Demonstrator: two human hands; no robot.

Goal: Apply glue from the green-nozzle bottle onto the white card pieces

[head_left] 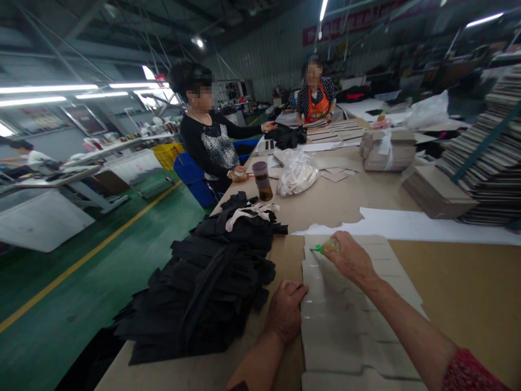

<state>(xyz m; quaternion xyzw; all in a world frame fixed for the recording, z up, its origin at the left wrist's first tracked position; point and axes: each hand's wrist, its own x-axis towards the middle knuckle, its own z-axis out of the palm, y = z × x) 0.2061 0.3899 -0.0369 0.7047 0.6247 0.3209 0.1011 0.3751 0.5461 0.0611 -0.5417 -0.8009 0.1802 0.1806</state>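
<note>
Two co-workers, one jar, one glue bottle, one black fabric heap.

Nothing here can be read. High on the far wall hangs a red banner with pale characters — too small and blurred for me to make out a single one. A small red sign sits near the ceiling lights on the left, equally illegible. The framed boards on the left wall show only dark blurs. The flat card blanks under my hands are plain — no print, no label, no number that I can see.
</note>
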